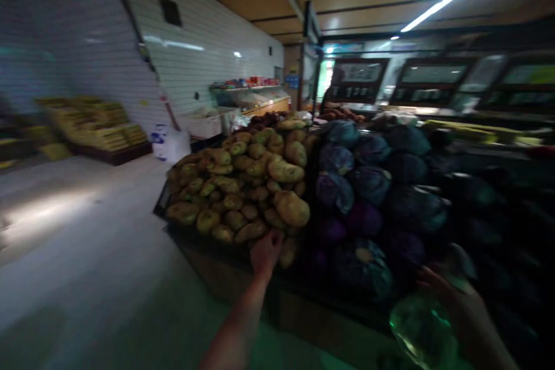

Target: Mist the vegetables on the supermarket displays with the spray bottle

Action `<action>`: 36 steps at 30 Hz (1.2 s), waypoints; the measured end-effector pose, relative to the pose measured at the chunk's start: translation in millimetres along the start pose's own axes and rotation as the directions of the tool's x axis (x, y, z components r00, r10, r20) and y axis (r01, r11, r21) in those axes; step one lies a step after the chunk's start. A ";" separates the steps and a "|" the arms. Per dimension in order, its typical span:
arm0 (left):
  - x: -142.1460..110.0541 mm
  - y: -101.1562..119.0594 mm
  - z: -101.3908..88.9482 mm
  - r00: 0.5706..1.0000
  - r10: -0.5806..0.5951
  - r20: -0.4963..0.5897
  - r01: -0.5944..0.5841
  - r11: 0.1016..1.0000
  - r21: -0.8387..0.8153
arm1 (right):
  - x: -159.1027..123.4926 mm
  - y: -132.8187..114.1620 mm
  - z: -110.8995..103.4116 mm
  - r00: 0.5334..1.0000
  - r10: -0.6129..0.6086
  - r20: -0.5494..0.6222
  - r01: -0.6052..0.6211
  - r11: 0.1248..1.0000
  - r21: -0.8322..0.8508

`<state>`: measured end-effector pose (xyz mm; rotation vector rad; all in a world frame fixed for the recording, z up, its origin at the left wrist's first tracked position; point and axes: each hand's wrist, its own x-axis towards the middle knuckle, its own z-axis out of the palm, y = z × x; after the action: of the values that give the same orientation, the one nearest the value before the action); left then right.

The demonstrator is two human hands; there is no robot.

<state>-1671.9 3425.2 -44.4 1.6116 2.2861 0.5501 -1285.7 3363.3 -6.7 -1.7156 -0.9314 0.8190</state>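
Observation:
A heap of brownish-yellow potatoes point(243, 185) fills a dark display bin. My left hand point(265, 251) reaches into the heap's front edge and touches the lowest potatoes. Its fingers are tucked out of sight, so I cannot make out a grip. At the lower right, my right hand point(453, 298) is closed on a clear, crumpled plastic bag point(422, 329) that hangs below it. The bag is blurred and I see nothing inside it. Purple cabbages point(359, 196) are stacked between the two hands, right of the potatoes.
The display stand's wooden front point(225, 277) runs below the produce. Pale shop floor point(78, 254) spreads to the left, with stacked yellow crates point(95, 124) by the white wall. Price screens point(362, 81) and more produce stands sit at the back right.

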 end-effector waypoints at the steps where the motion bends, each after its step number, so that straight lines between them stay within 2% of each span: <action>1: 3.0 0.1 -0.4 1.000 0.009 0.017 -0.010 1.000 0.019 | -8.9 -0.1 1.7 0.998 0.018 -0.055 -0.016 0.999 0.032; 3: 9.6 -0.3 0.2 0.998 0.021 0.052 -0.024 0.998 0.056 | -24.4 -10.3 22.6 0.991 -0.108 0.082 0.106 0.994 0.032; 5: 15.8 -2.3 2.3 0.996 0.027 0.087 -0.035 0.995 0.093 | -36.4 -32.5 56.4 0.952 -0.233 0.197 0.230 0.972 0.039; 6: 18.4 -3.9 3.5 0.994 -0.007 0.106 -0.005 0.993 0.117 | -42.3 -46.3 73.7 0.921 -0.255 0.293 0.266 0.964 0.004; 8: 22.1 -7.8 5.6 0.994 0.004 0.106 -0.018 0.990 0.139 | -55.3 -73.9 102.0 0.864 -0.294 0.409 0.356 0.931 -0.083; 10: 23.7 -11.4 6.6 0.994 0.042 0.106 -0.056 0.989 0.139 | -66.9 -94.5 116.9 0.821 -0.321 0.472 0.428 0.893 -0.137; 11: 23.9 -12.8 6.5 0.992 0.053 0.111 -0.068 0.988 0.135 | -69.8 -100.3 118.5 0.819 -0.333 0.467 0.448 0.880 -0.159; 12: 23.8 -13.7 6.3 0.992 0.058 0.111 -0.072 0.989 0.131 | -69.7 -102.7 116.3 0.828 -0.344 0.443 0.454 0.875 -0.170; 14: 23.3 -14.3 5.4 0.994 0.049 0.096 -0.061 0.990 0.127 | -59.8 -98.0 101.9 0.877 -0.347 0.332 0.408 0.903 -0.133; 17: 22.8 -13.0 4.3 0.997 0.023 0.080 -0.032 0.994 0.104 | -29.7 -75.7 61.7 0.964 -0.253 0.087 0.244 0.965 0.098; 18: 22.7 -12.2 4.1 0.996 0.021 0.084 -0.029 0.995 0.097 | -19.5 -67.4 45.9 0.977 -0.211 0.019 0.206 0.969 0.140; 21: 22.0 -10.0 4.0 0.995 0.018 0.094 -0.025 0.997 0.077 | 3.0 -50.2 5.1 0.987 -0.102 -0.126 0.127 0.970 0.206; 23: 20.8 -9.0 4.5 0.996 0.021 0.086 -0.026 0.998 0.058 | 11.3 -48.0 -6.2 0.985 -0.066 -0.158 0.102 0.967 0.235; 24: 20.1 -8.8 4.8 0.997 0.021 0.077 -0.025 0.998 0.049 | 14.0 -49.5 -4.8 0.986 -0.064 -0.151 0.099 0.965 0.241; 26: 18.7 -8.9 5.9 0.998 0.019 0.058 -0.021 0.999 0.033 | 16.4 -56.6 12.4 0.992 -0.090 -0.092 0.109 0.965 0.237; 29: 17.3 -10.3 7.3 1.000 0.008 0.028 -0.009 0.999 0.033 | 10.2 -76.6 62.9 0.984 -0.165 0.066 0.148 0.965 0.218; 31: 16.8 -11.4 7.7 1.000 0.012 0.018 -0.013 0.999 0.032 | -0.1 -94.1 99.2 0.948 -0.253 0.195 0.225 0.962 0.155; 33: 16.7 -12.3 7.6 1.000 0.021 0.015 -0.021 0.999 0.026 | -10.8 -111.0 127.5 0.886 -0.349 0.306 0.342 0.936 0.078; 35: 17.0 -12.9 7.7 1.000 0.023 0.018 -0.023 1.000 0.020 | -16.3 -122.7 142.6 0.849 -0.391 0.356 0.402 0.915 0.048; 36: 17.3 -13.1 7.9 1.000 0.018 0.021 -0.019 1.000 0.019 | -15.6 -125.4 144.5 0.854 -0.386 0.349 0.393 0.918 0.054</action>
<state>-1685.0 3438.6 -57.8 1.6414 2.2705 0.5142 -1442.8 3440.7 72.0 -1.3429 -1.4810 0.8557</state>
